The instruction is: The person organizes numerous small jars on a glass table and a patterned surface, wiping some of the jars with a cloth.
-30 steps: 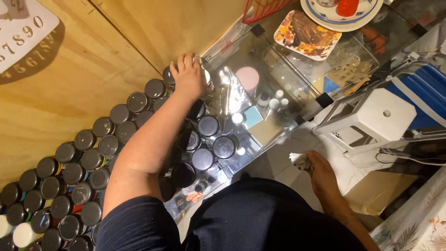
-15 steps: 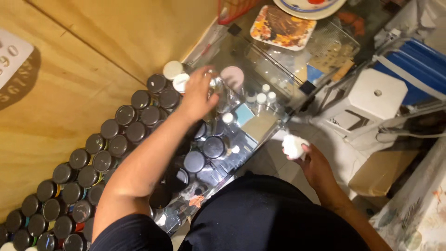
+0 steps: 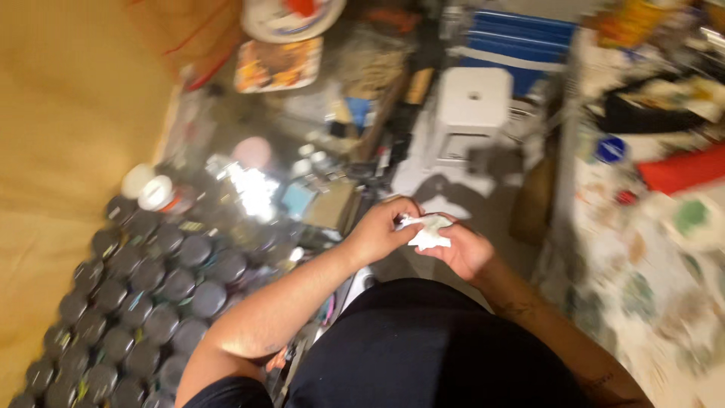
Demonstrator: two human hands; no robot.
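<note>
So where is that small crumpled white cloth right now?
In the head view, the small crumpled white cloth sits centre frame, pinched between the left hand and right hand, just below the white plastic stool.

One white stool [image 3: 473, 113], two white-capped jars [image 3: 148, 188], and dozens of dark-lidded jars [image 3: 151, 302].

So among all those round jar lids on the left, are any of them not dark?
Yes, two white round lids at the far end of the rows, next to the wooden surface. The other round lids all look dark grey or black.
</note>
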